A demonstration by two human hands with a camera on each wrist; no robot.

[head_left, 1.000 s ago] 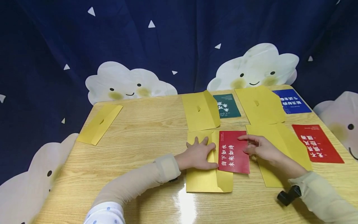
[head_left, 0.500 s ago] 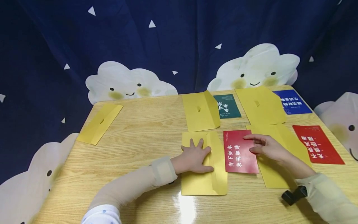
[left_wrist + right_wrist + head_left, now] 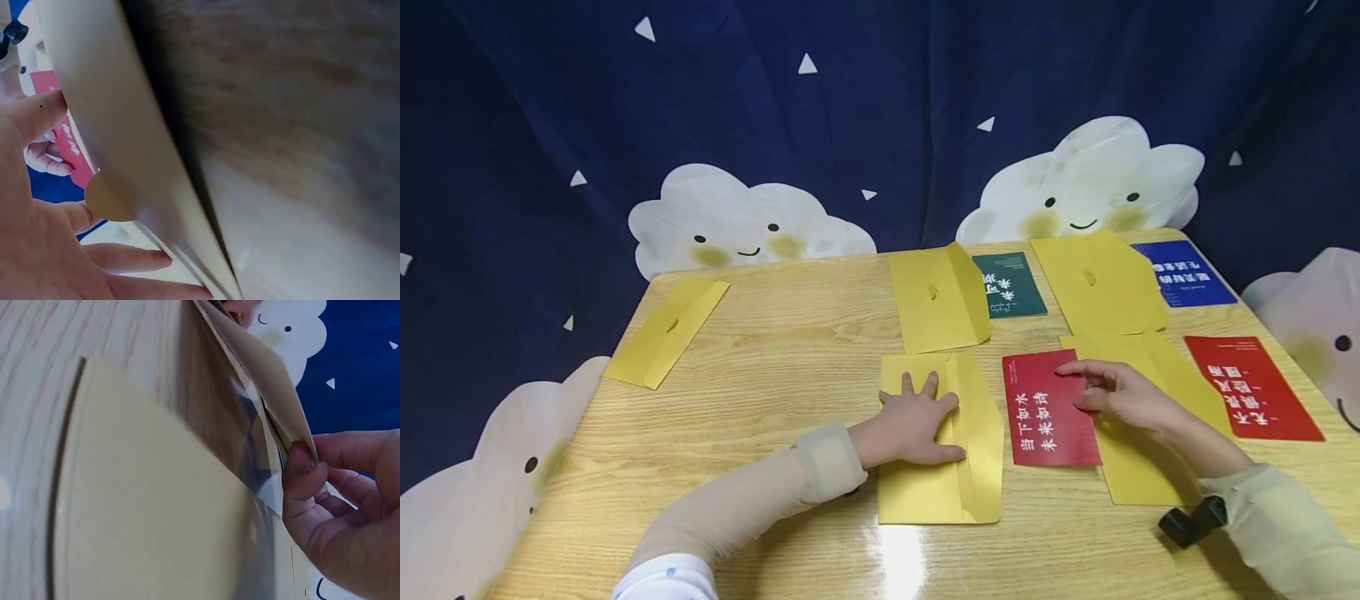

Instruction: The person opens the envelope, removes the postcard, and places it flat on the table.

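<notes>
In the head view my left hand (image 3: 917, 425) rests with spread, straight fingers on a yellow envelope (image 3: 917, 500), whose flap lies unfolded to the right. My right hand (image 3: 1116, 396) pinches the right edge of a crimson card (image 3: 1030, 417) with white Chinese characters, between thumb and fingers. This card stands apart from the envelope, to its right, and overlaps a second yellow envelope (image 3: 1180, 392) under my right hand. The left wrist view shows the crimson card (image 3: 67, 137) beyond my left thumb. In the right wrist view the card's pale back (image 3: 269, 369) is tilted up.
Two more flap-open envelopes lie at the back, one (image 3: 932, 300) beside a green card (image 3: 1018, 287), the other (image 3: 1097, 283) beside a blue card (image 3: 1195, 275). A bright red card (image 3: 1255, 387) lies far right. Another envelope (image 3: 666, 333) lies at the left edge of the wooden table (image 3: 775, 333).
The crimson card has moved right, off the envelope's flap, in my right hand. My left hand and the envelope under it have shifted left.
</notes>
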